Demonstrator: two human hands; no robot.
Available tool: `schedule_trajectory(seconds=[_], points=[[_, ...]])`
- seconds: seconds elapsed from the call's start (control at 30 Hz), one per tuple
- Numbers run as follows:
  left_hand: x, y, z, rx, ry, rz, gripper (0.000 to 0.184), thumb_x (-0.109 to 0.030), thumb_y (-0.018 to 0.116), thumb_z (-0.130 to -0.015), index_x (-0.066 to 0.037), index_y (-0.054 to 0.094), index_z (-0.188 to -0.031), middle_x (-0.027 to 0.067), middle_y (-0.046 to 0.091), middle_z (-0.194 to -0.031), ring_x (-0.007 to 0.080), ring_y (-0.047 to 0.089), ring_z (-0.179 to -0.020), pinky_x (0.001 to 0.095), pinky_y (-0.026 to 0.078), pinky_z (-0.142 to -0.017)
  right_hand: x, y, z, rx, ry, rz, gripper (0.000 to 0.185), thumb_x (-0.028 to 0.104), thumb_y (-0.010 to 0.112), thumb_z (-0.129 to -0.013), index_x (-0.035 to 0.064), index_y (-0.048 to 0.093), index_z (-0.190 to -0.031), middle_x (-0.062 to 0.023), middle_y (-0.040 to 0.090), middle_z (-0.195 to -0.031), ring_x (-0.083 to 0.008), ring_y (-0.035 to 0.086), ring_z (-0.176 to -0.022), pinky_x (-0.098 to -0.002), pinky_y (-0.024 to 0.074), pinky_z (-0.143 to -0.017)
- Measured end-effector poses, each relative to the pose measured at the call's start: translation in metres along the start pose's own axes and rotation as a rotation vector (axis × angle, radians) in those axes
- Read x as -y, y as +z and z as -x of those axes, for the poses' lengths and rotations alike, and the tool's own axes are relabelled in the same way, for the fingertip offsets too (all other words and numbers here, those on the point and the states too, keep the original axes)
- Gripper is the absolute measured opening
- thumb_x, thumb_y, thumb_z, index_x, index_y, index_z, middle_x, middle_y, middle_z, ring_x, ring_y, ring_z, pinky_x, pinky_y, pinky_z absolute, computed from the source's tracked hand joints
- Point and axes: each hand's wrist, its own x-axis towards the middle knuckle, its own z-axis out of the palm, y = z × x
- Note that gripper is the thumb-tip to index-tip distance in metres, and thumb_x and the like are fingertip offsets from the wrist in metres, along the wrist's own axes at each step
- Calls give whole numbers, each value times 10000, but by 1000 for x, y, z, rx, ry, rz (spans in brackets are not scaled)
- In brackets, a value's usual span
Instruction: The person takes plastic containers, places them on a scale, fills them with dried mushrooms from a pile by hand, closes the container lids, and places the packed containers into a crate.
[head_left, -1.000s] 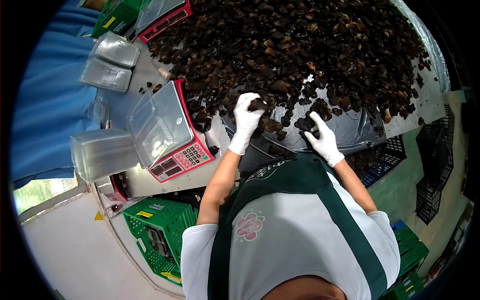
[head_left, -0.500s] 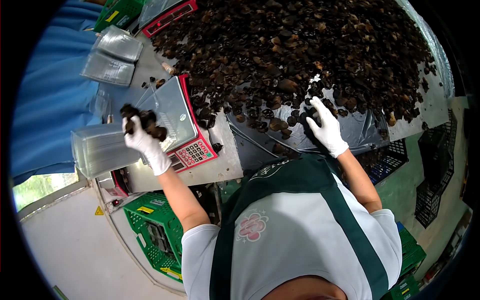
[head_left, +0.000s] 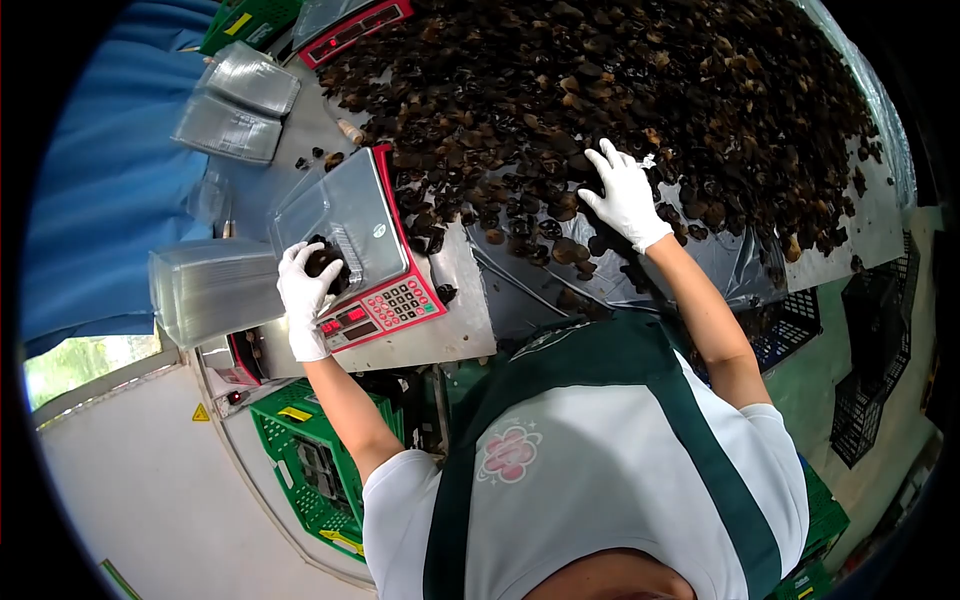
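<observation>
My left hand (head_left: pixel 306 292), in a white glove, is closed around some dark wood ear mushrooms (head_left: pixel 322 264). It is at the near-left end of a clear plastic tray (head_left: pixel 305 205) lying on a red digital scale (head_left: pixel 385 308). Whether these mushrooms touch the tray is hard to tell. My right hand (head_left: pixel 626 196), also gloved in white, lies with fingers spread at the near edge of a large pile of dark wood ear mushrooms (head_left: pixel 570 90). Nothing shows in its grip.
Stacked clear plastic trays (head_left: pixel 205 290) stand left of the scale, with more stacks (head_left: pixel 228 125) farther back. Another red scale (head_left: pixel 355 30) sits at the back. A green crate (head_left: pixel 310 470) is below the table at left. Black crates (head_left: pixel 870 350) stand at right.
My left hand has moved right and down with its mushrooms, to the tray on the scale. My right hand has shifted forward and slightly left over the pile, fingers spread wider.
</observation>
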Motion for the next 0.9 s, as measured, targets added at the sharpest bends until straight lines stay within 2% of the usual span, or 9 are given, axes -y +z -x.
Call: schedule_trajectory(seconds=[0.1,0.23,0.37,0.43,0.5,0.57,0.73,0.83,0.9], points=[[-9,-15,7,123,-43,107,569,-237,803,-647,-115,638,-1178,127,486,-1353,299,491,-1227,379,421,-1020,5,1,14,206,-75,-171,483,189,712,-754,75,543,-1192,-140,464,-1357,-339,472,-1173,-412,438,-958],[-77,-16,21,-217,106,84,508,-181,765,-708,-85,624,-1186,158,438,-1407,314,437,-1283,391,363,-1066,12,-11,57,169,-237,-304,247,101,673,-741,75,625,-983,-80,605,-1160,-285,547,-1046,-387,480,-872],[-168,45,47,66,212,613,568,-166,768,-725,-89,568,-1251,158,448,-1393,296,402,-1314,393,334,-1078,10,-44,85,49,-75,-344,161,65,649,-769,71,664,-929,-64,681,-1008,-247,618,-932,-332,500,-822],[-196,97,67,250,358,383,725,-202,773,-723,-92,447,-1361,198,324,-1463,338,296,-1373,414,279,-1111,2,-57,93,27,94,-354,144,75,643,-782,74,665,-925,-54,684,-998,-241,619,-935,-332,502,-817],[-228,139,81,341,463,495,847,-220,803,-682,-87,377,-1403,229,281,-1476,381,293,-1362,426,278,-1111,-10,-63,102,20,219,-325,143,84,641,-797,87,665,-937,-39,684,-991,-233,622,-900,-323,501,-803],[-254,164,80,246,583,501,860,-229,815,-652,-90,399,-1391,239,291,-1465,392,352,-1317,415,311,-1086,-19,-64,107,-48,327,-299,160,89,646,-800,96,660,-959,-34,682,-1000,-228,619,-898,-320,500,-800],[-308,180,47,183,595,215,1051,-579,752,-618,-169,285,-1465,188,124,-1540,410,175,-1389,646,195,-1051,-38,-58,116,-130,319,-20,353,167,695,-783,92,616,-1118,-77,620,-1179,-266,576,-1013,-344,488,-865],[-318,199,26,309,555,-10,991,-617,732,-623,-227,338,-1444,158,159,-1538,390,196,-1386,624,199,-1065,-35,-54,112,-16,501,67,516,240,731,-764,107,555,-1230,-92,557,-1286,-299,534,-1104,-365,465,-923],[-313,219,24,227,703,-3,679,-493,761,-631,-174,580,-1202,85,443,-1364,294,404,-1240,529,346,-956,-40,-37,116,-17,436,105,602,276,747,-742,109,521,-1274,-86,540,-1309,-299,531,-1095,-353,475,-904]])
